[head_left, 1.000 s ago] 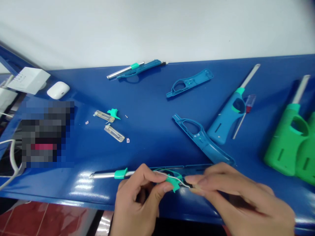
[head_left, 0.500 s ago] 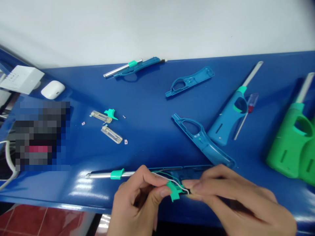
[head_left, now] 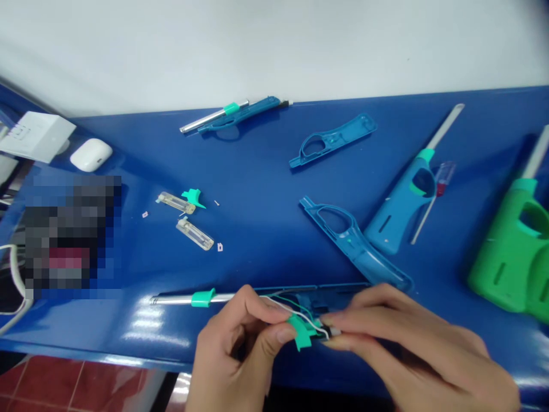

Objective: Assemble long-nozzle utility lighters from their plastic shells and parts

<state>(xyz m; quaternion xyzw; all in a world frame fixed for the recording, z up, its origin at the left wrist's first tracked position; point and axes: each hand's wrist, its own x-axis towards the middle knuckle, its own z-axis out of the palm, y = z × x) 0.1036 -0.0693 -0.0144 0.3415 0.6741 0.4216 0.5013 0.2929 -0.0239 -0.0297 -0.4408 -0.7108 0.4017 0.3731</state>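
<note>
My left hand (head_left: 240, 349) pinches a green lighter trigger (head_left: 301, 333) between thumb and forefinger. My right hand (head_left: 398, 343) pinches a small black-and-white igniter piece (head_left: 331, 331) at the trigger's right side. A white wire (head_left: 309, 318) curves over the trigger to that piece. Behind my fingers lies an opened blue lighter shell (head_left: 295, 293), partly hidden by both hands. Its metal tube (head_left: 178, 300) with a green collar (head_left: 203, 298) points left. Beyond my right hand lies a blue half shell (head_left: 355, 249).
Clear fuel tanks (head_left: 195, 234), a loose green trigger (head_left: 194, 197) and tiny parts lie mid-left. Farther back are another half shell (head_left: 334, 140) and a partly opened lighter (head_left: 240, 117). Right are a blue lighter (head_left: 397, 206), a screwdriver (head_left: 444, 174) and green lighters (head_left: 501, 246). A white case (head_left: 91, 155) sits left.
The fingers of my right hand have shifted slightly, showing more of the black-and-white piece. My left hand keeps its pinch on the trigger. The camera view has moved a little.
</note>
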